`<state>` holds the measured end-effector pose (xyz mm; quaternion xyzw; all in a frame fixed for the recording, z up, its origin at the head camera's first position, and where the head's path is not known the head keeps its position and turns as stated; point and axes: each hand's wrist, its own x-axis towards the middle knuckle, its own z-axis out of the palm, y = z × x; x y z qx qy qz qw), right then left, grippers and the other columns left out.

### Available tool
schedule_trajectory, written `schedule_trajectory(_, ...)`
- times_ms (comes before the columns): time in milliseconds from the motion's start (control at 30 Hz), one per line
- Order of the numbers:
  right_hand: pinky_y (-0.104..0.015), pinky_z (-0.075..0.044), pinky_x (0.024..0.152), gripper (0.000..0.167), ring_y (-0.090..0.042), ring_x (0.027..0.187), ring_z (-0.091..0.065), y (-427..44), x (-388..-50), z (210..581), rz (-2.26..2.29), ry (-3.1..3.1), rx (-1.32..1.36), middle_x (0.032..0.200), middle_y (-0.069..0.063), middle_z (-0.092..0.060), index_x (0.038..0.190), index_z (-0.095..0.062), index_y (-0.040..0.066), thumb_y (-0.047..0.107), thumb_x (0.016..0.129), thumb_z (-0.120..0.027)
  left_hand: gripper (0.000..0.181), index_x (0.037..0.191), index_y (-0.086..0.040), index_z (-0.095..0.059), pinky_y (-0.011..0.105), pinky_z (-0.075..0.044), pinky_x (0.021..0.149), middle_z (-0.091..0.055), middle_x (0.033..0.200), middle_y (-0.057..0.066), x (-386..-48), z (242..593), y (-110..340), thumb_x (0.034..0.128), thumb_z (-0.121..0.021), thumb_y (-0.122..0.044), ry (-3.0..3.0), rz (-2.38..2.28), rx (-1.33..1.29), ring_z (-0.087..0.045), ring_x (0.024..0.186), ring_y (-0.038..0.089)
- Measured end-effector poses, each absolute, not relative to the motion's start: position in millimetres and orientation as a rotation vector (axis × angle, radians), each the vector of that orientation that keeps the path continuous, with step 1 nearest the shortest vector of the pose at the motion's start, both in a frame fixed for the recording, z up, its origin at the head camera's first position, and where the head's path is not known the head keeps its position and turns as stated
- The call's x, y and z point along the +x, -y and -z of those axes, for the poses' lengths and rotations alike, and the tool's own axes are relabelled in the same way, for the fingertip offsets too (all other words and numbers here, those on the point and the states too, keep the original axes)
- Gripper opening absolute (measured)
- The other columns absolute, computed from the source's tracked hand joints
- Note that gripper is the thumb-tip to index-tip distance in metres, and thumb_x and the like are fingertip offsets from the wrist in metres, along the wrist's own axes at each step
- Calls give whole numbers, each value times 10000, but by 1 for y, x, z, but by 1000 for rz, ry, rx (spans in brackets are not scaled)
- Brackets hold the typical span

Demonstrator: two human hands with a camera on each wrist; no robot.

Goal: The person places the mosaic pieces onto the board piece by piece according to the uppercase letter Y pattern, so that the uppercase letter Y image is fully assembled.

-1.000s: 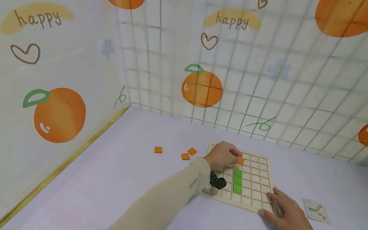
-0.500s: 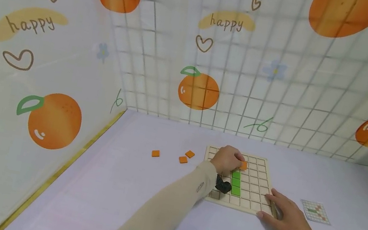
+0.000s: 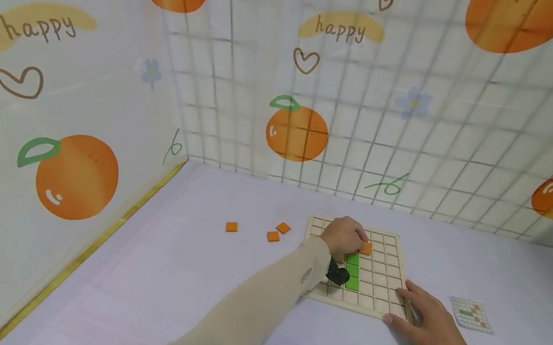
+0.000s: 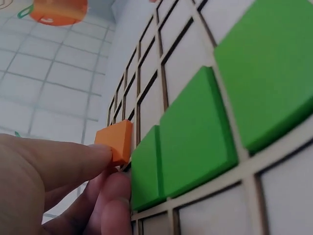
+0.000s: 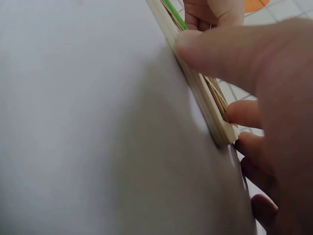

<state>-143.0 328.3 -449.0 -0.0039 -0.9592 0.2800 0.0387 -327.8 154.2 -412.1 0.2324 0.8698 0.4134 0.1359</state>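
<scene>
Over the far half of a wooden grid board (image 3: 388,270), my left hand (image 3: 344,236) pinches a square orange tile (image 4: 113,141) between thumb and finger. Several green square tiles (image 3: 352,272) lie in one column of the grid, just nearer than the orange tile. In the left wrist view, the orange tile is tilted beside the end of the green row; whether it touches the board cannot be told. My right hand (image 3: 429,329) rests at the board's near right corner. Its thumb (image 5: 195,46) touches the near edge, and another finger (image 5: 242,112) lies on the top.
Left of the board, 3 loose orange tiles (image 3: 273,237) lie on the pale tabletop (image 3: 213,278). A small card (image 3: 471,315) printed with a coloured grid pattern lies right of my right hand. Printed cloth walls (image 3: 244,105) stand behind and to the left.
My left hand has shifted slightly right across the board with the orange tile, then stayed nearly still. The right hand keeps its place at the corner. The head view has shifted a little.
</scene>
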Motion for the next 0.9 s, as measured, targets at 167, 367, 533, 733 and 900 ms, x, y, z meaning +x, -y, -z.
schedule_trajectory(167,-708,-275,1016,843,-536,1370,-290,-328,-147,446,-836,2940,-8,1559,-259,-332,1415,-523,-18,597,866,-702,87,982,-153,-767,286,-490,662,-683,843,-72,-333,411,-155,941,-694,-130,-2539,-1166,707,-605,698,136)
schedule_trajectory(367,-709,-279,1013,840,-537,1367,-294,-328,-147,446,-842,2937,-4,1554,-257,-342,1406,-532,-18,594,859,-710,88,986,-166,-769,277,-476,644,-683,853,-78,-332,413,-153,945,-693,-153,-2549,-1138,733,-572,683,130)
schedule_trajectory(533,-708,-284,1012,833,-532,1369,-298,-329,-148,446,-834,2948,-11,1555,-251,-344,1406,-538,-7,593,855,-714,99,1007,-194,-778,241,-487,730,-699,964,-110,-332,413,-151,954,-695,-197,-2619,-1038,814,-591,804,69)
schedule_trajectory(733,-719,-258,1026,864,-529,1389,-264,-327,-149,444,-864,2971,-67,1573,-235,-322,1422,-523,-1,611,843,-714,76,952,-224,-772,267,-476,751,-693,959,-123,-335,413,-154,940,-697,-217,-2654,-997,796,-575,825,81)
schedule_trajectory(900,-712,-262,1030,868,-525,1390,-265,-327,-148,449,-858,2985,-85,1570,-238,-325,1421,-523,-3,618,844,-708,68,953,-241,-768,273,-482,747,-683,954,-129,-337,417,-155,940,-702,-233,-2637,-948,793,-586,845,82)
